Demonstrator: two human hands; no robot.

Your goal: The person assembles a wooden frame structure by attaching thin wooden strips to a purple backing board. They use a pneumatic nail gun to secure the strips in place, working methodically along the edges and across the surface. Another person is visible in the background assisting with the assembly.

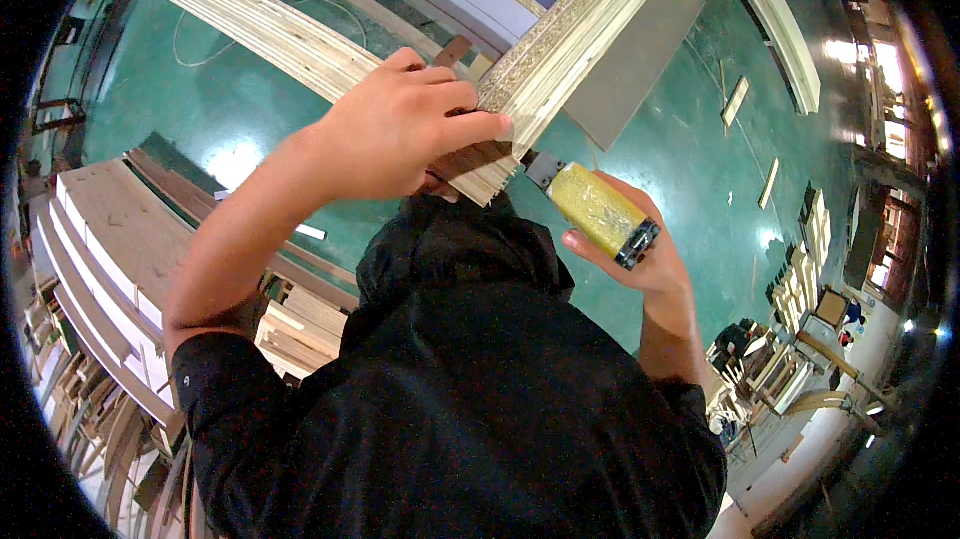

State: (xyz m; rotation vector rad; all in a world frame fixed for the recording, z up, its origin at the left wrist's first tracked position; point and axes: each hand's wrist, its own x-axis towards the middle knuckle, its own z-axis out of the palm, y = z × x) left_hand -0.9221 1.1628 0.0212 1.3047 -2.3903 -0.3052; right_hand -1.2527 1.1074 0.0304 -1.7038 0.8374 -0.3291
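Observation:
Two long pale wooden mouldings meet at a corner in front of me: a left moulding (pixel 270 34) with grooves, and a right moulding (pixel 590 49) with a speckled inner edge. My left hand (pixel 400 124) is wrapped over the joint where they come together, its thumb side hidden beneath. In my right hand (pixel 650 224) is a nail gun (pixel 602 209) with a yellow body, black end cap and grey metal nose. That nose points at the outer side of the corner, against or very close to the wood; exact contact cannot be made out.
A grey flat panel (pixel 640 54) lies beyond the right moulding. Stacked boards (pixel 120 229) stand at the left, and a long pale moulding (pixel 775 24) lies far right. Small wood strips (pixel 735 104) are scattered on the green floor (pixel 690 174). More timber (pixel 800 279) is piled at right.

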